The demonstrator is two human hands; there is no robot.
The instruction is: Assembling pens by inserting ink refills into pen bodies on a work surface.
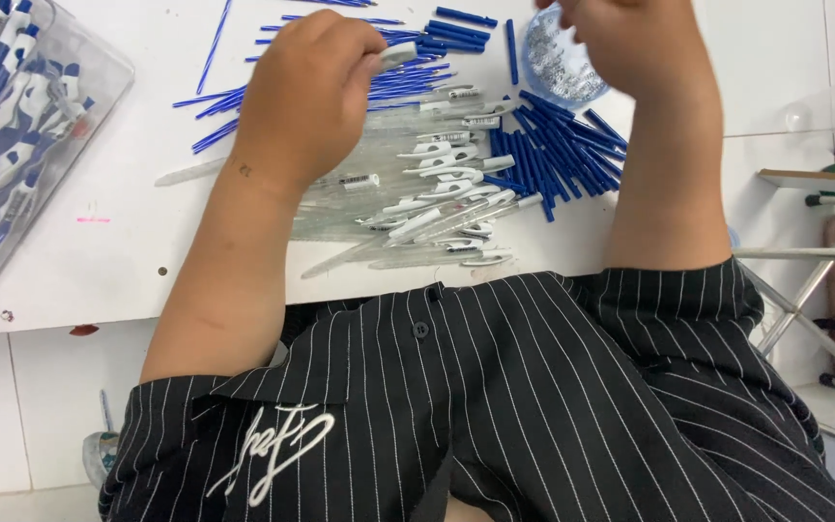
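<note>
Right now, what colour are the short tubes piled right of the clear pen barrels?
Dark blue. The short tubes show best in the head view, on the white table.

blue refills (562,145), black pinstriped shirt (533,387)

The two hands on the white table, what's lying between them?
In the head view, between the left hand and the right hand lie thin blue refills, short blue tubes and white-clipped clear pen barrels on the white table.

Your left hand (309,92) pinches a clear pen barrel (396,55) with a white end, tilted, above the heap of clear barrels (379,193).
</note>
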